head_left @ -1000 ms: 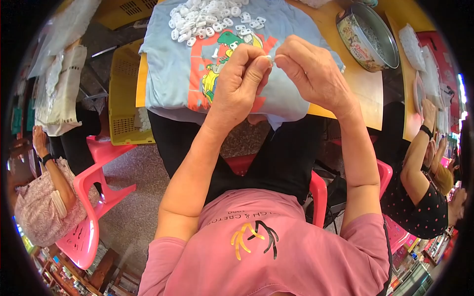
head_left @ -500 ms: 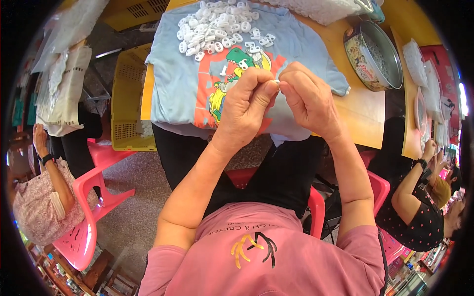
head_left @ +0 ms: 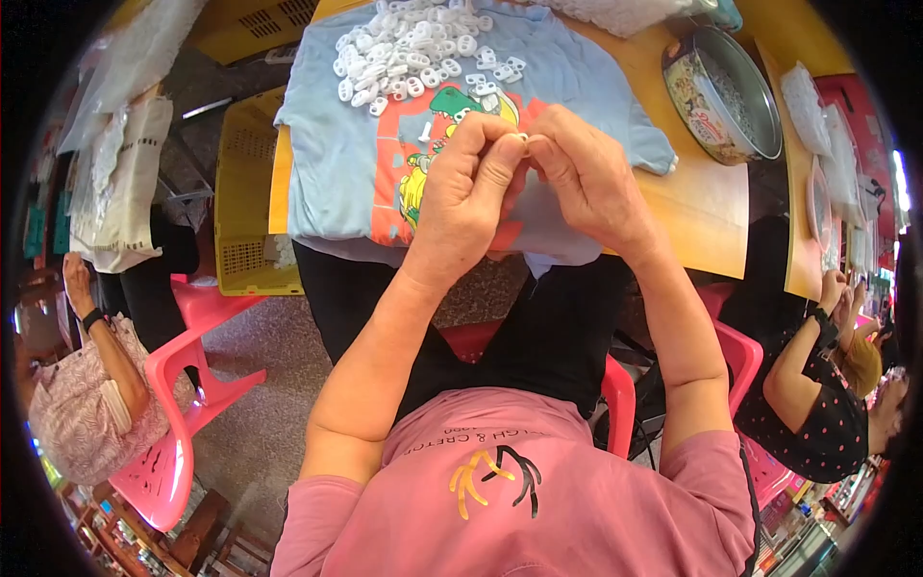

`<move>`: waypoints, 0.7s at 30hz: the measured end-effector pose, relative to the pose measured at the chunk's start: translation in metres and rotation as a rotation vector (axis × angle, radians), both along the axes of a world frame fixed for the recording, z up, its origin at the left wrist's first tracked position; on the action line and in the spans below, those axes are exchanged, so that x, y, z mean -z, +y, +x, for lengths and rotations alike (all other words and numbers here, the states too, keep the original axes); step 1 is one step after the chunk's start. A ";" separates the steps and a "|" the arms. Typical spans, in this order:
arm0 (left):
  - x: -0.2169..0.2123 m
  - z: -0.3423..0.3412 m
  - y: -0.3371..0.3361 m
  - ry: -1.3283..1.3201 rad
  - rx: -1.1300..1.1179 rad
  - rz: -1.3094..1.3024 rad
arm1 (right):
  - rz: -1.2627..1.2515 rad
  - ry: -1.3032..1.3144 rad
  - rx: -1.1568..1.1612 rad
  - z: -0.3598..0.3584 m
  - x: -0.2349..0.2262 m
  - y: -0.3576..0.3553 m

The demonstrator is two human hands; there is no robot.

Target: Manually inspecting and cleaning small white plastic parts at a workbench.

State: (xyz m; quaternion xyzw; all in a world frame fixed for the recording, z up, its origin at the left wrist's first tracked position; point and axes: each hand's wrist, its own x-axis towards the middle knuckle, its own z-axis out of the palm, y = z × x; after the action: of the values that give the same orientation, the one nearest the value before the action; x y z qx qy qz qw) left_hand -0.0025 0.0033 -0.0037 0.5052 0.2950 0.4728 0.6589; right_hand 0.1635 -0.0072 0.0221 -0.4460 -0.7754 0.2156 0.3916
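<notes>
My left hand (head_left: 469, 188) and my right hand (head_left: 591, 183) meet above a light blue printed shirt (head_left: 327, 163) spread on the table. Both are closed in a pinch, fingertips touching around a small white plastic piece (head_left: 523, 137). Most of that piece is hidden by the fingers. Beyond my hands lies a heap of white two-holed plastic pieces (head_left: 409, 53). Several more of them (head_left: 498, 67) sit apart at its right. A lone narrow white piece (head_left: 426, 132) rests on the shirt's print, left of my fingers.
A round printed tin (head_left: 707, 101) holding small clear or whitish bits stands at the right of the yellow table (head_left: 707, 226). At left there is a yellow crate (head_left: 252, 173) beside a pink chair (head_left: 168, 385). Other people sit at both sides, one in a dotted top (head_left: 812, 423).
My two hands stay pinched together and show slightly further left and higher. The whole table scene has shifted a little the same way. At left, the other person's hand has moved slightly.
</notes>
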 end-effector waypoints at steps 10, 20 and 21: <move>0.000 -0.002 -0.001 -0.074 0.037 -0.024 | -0.270 0.111 0.010 0.007 -0.017 -0.009; 0.004 0.000 -0.002 -0.090 0.028 0.024 | 0.042 -0.085 -0.016 0.007 -0.004 -0.004; 0.003 0.000 -0.002 -0.077 0.018 0.025 | 0.081 -0.074 -0.022 0.005 -0.005 -0.003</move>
State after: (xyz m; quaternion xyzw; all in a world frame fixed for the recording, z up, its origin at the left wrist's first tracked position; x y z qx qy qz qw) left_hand -0.0025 0.0015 -0.0070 0.4973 0.2589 0.4896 0.6679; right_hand 0.1683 -0.0099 0.0273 -0.4287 -0.8023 0.1717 0.3782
